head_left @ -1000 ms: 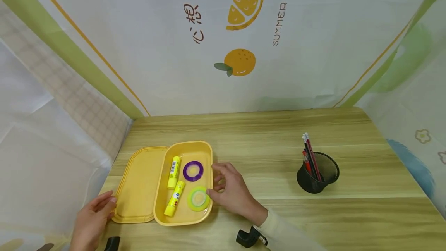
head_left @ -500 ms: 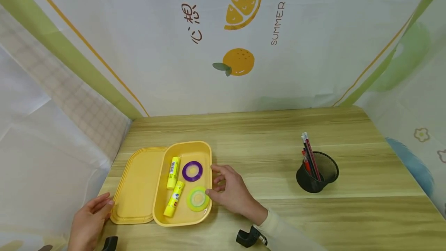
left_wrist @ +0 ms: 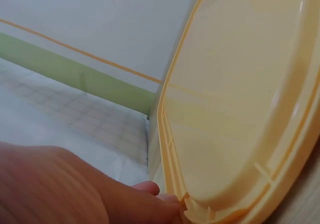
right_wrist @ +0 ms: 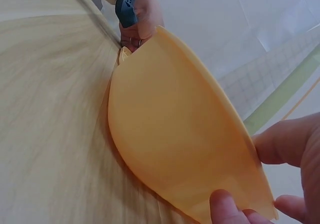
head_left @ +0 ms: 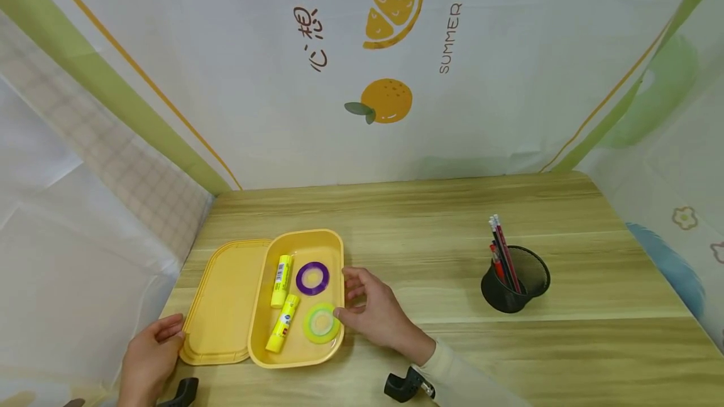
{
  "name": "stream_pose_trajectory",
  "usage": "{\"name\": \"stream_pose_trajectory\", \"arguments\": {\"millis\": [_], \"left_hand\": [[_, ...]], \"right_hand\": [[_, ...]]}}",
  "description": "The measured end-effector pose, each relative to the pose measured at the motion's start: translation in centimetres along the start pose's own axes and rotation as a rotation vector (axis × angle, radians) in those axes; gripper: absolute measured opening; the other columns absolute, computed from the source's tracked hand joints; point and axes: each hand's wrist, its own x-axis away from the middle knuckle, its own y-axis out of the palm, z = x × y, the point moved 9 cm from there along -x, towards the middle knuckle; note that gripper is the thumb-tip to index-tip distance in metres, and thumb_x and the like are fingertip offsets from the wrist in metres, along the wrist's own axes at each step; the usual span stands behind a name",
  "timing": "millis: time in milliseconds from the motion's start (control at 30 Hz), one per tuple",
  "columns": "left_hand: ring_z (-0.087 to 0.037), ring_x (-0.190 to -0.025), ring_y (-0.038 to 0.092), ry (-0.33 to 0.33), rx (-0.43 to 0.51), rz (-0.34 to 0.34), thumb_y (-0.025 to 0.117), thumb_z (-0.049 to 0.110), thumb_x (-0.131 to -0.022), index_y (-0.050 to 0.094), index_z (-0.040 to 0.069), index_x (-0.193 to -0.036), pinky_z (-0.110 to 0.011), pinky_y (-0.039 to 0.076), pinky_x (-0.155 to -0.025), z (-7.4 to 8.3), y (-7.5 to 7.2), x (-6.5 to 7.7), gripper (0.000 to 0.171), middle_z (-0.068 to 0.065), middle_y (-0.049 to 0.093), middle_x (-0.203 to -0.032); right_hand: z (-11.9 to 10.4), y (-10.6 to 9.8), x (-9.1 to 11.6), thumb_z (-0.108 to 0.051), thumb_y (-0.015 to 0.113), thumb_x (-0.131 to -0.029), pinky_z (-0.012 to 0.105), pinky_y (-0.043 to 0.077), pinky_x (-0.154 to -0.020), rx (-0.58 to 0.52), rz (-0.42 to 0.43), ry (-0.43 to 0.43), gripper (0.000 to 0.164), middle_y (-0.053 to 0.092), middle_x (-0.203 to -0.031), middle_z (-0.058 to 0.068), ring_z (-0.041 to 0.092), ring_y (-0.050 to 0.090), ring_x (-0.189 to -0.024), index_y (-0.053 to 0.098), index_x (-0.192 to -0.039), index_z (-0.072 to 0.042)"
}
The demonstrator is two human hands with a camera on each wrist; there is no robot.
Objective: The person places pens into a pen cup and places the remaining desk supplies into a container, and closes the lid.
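A yellow plastic box (head_left: 305, 244) lies open on the table, its matching lid (head_left: 226, 300) spread flat along its left side. Two yellow glue sticks, one upper (head_left: 281, 280) and one lower (head_left: 283, 324), are in the box's left half. To their right are a purple-rimmed tape roll (head_left: 301, 278) and a yellow-green tape roll (head_left: 310, 324). My left hand (head_left: 149, 357) pinches the lid's lower left edge, thumb and finger at the rim in the left wrist view. My right hand (head_left: 376, 313) grips the box's right wall, with the thumb over the rim beside the yellow-green tape roll.
On the right side of the table (head_left: 430, 225) stands a black mesh pen cup (head_left: 509, 300) with several pencils (head_left: 506, 259) leaning in it. A printed white cloth (head_left: 481, 124) hangs behind the table, and more cloth hangs at both sides.
My left hand has turned slightly at the lid's edge, its fingers bending a little lower. The box, its contents and my right hand stay almost in place.
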Motion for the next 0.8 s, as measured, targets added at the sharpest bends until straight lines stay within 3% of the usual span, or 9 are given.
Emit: {"name": "stream_pose_trajectory", "arguments": {"millis": [267, 500, 667, 800], "left_hand": [[-0.007, -0.087, 0.059, 0.007, -0.04, 0.037, 0.064, 0.008, -0.1, 0.064, -0.007, -0.136, -0.015, 0.046, -0.06, 0.3, -0.3, 0.0, 0.039, -0.027, 0.071, -0.122], [0.006, -0.078, 0.053, 0.009, -0.024, 0.019, 0.062, 0.01, -0.103, 0.065, -0.007, -0.136, -0.013, 0.047, -0.062, 0.2, -0.5, 0.2, 0.037, -0.022, 0.074, -0.114], [0.012, -0.078, 0.054, -0.03, 0.119, -0.046, 0.058, 0.005, -0.106, 0.056, -0.011, -0.144, -0.015, 0.057, -0.067, -0.3, -0.3, 0.0, 0.042, -0.014, 0.073, -0.112], [0.011, -0.081, 0.06, -0.094, 0.305, -0.152, 0.054, 0.003, -0.108, 0.043, -0.011, -0.155, -0.021, 0.062, -0.073, -1.1, 0.2, 0.0, 0.05, 0.009, 0.068, -0.1]], "right_hand": [[0.1, 0.0, 0.0, -0.016, 0.083, -0.089, 0.023, 0.062, -0.083, -0.004, -0.01, 0.01, 0.07, 0.064, -0.126, 0.015, 0.023, 0.064, -0.108, 0.051, -0.15, -0.005], [0.1, 0.1, 0.0, -0.016, 0.083, -0.089, 0.023, 0.061, -0.083, -0.002, -0.012, 0.016, 0.07, 0.064, -0.125, 0.015, 0.023, 0.064, -0.108, 0.051, -0.15, -0.005], [0.0, 0.0, 0.1, -0.017, 0.083, -0.089, 0.024, 0.062, -0.083, 0.003, -0.013, 0.02, 0.07, 0.064, -0.125, 0.016, 0.023, 0.064, -0.109, 0.051, -0.15, -0.006], [0.1, 0.0, 0.1, -0.018, 0.083, -0.089, 0.025, 0.062, -0.084, 0.006, -0.016, 0.026, 0.07, 0.064, -0.126, 0.015, 0.022, 0.064, -0.109, 0.051, -0.15, -0.008]]}}
